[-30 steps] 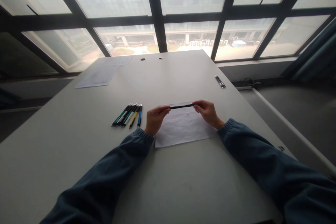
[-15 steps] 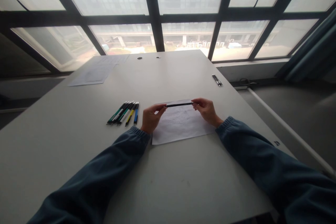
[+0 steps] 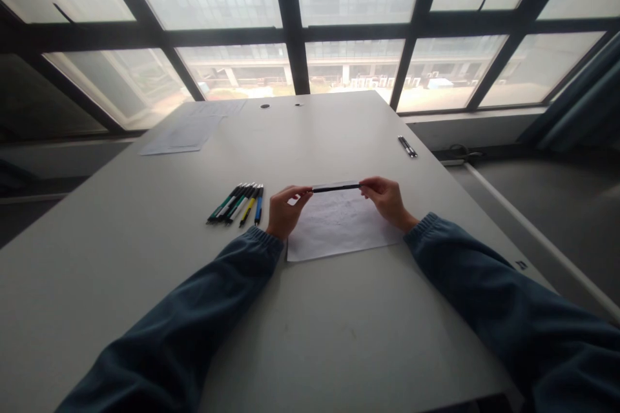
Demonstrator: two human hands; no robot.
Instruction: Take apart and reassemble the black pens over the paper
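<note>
A black pen (image 3: 336, 188) is held level between my two hands, above a white sheet of paper (image 3: 339, 232) with faint marks on it. My left hand (image 3: 285, 210) pinches the pen's left end between thumb and fingers. At the other end, my right hand (image 3: 386, 200) grips the tip in the same kind of pinch. Several pens (image 3: 236, 204) lie in a row left of my left hand, with green, white, yellow and blue barrels. The fingertips hide both ends of the held pen.
Black pens (image 3: 407, 146) lie near the right edge of the white table (image 3: 310, 335). Papers (image 3: 181, 132) rest at the far left. A small dark mark (image 3: 521, 265) sits by the right edge. Windows (image 3: 356, 68) rise behind the table.
The whole view has shifted slightly, so everything appears a little farther right. Both hands still hold the pen, which is tilted about the same.
</note>
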